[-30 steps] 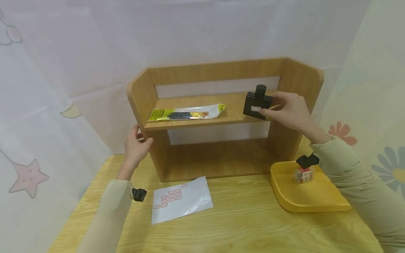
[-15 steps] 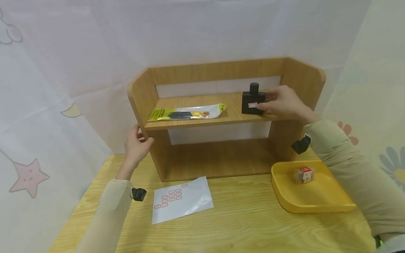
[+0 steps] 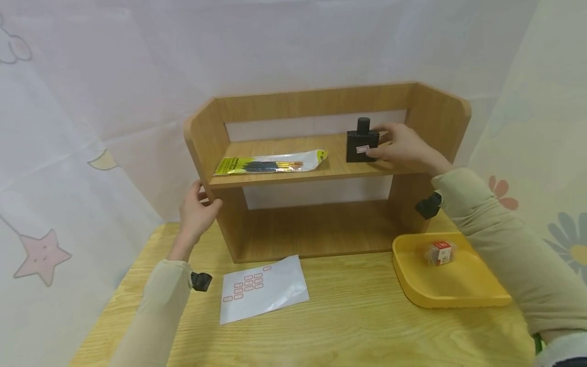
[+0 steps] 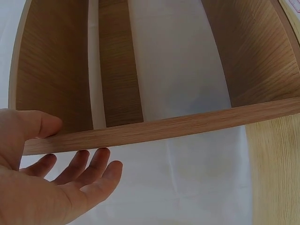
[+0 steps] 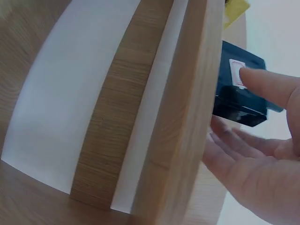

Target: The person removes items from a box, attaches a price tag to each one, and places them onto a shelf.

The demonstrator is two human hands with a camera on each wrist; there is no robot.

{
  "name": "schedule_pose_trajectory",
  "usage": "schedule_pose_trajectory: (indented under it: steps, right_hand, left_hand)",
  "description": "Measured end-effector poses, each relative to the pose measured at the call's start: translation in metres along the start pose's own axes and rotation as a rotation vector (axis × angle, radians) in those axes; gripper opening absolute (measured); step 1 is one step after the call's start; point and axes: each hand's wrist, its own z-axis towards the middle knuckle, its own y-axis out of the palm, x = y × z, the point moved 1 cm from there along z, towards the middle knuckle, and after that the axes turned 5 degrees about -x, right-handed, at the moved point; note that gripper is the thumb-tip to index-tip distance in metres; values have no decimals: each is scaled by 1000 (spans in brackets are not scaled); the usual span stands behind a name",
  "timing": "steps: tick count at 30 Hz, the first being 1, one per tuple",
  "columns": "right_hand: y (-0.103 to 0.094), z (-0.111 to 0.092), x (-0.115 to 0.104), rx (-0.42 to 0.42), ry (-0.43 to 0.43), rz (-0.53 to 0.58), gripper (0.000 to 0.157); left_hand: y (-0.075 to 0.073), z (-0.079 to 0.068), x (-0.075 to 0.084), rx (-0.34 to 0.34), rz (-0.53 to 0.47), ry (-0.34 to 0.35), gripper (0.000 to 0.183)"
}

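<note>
A black perfume bottle (image 3: 362,146) with a square body, a cylindrical cap and a small white label stands upright on the upper board of a wooden desk shelf (image 3: 316,173). My right hand (image 3: 403,146) holds it from the right, thumb on the label and fingers behind, partly hidden in the head view. In the right wrist view the thumb touches the label of the bottle (image 5: 241,89). My left hand (image 3: 197,214) grips the shelf's left side panel. The left wrist view shows its thumb over the panel's edge (image 4: 164,129) and its fingers along the outer face.
A clear packet of paintbrushes (image 3: 270,164) lies on the upper board, left of the bottle. A paper sheet with red-framed labels (image 3: 266,290) lies on the wooden table (image 3: 348,331). At the right, a yellow tray (image 3: 454,300) holds a small clear-and-red package (image 3: 441,253).
The right hand has carried the bottle left and back; it has gone from tilted to upright on the upper board. The left hand has stayed at the side panel.
</note>
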Motion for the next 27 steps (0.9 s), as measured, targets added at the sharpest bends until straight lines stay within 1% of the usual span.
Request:
schedule_pose_trajectory:
  steps: [2,4,5,7,9,10,11,13,14,15,17,19,21,23,25,26,27]
  right_hand:
    - [-1,-8,-1,13,2,-7,75]
    - [0,-23,-2,60,-3,-12,77]
    - [1,-32,-2,104,-12,-6,75]
    - [4,-54,2,211,-50,13,64]
    - [8,-77,12,328,-100,-1,48]
    - [10,-89,18,360,-103,-4,40]
    - [11,-100,25,392,-110,-11,33]
    - [14,-121,42,426,-98,-31,24]
    - [15,-131,52,438,-84,-40,23]
    - [17,-140,62,450,-74,-50,22]
    - [20,-158,83,476,-55,-66,22]
    - [24,-175,105,502,-15,-102,25]
    - [29,-191,126,499,36,-120,29]
    - [35,-205,146,469,119,-131,32]
    - [40,-215,165,427,187,-143,37]
    - [42,-219,175,421,235,-155,35]
    - [43,-223,185,403,259,-169,37]
  left_hand:
    - [-1,-2,1,-9,-10,-5,58]
    - [-2,-6,2,-17,-21,-15,61]
    - [-3,-9,4,-18,-36,-20,62]
    - [-5,-19,6,11,-44,-30,61]
    - [-6,-31,9,90,-27,-15,52]
    - [-5,-37,10,142,-18,7,46]
    - [-4,-43,12,194,-3,38,37]
    - [2,-54,17,284,26,120,21]
    - [7,-59,19,311,37,163,14]
    - [12,-64,22,317,36,203,10]
    - [25,-73,28,292,24,270,6]
    - [41,-82,34,228,-2,307,5]
    - [58,-90,39,154,-23,324,5]
    - [76,-96,43,83,-42,327,5]
    - [95,-99,48,29,-65,322,6]
    - [105,-99,51,4,-75,318,6]
    - [115,-100,54,-23,-86,314,6]
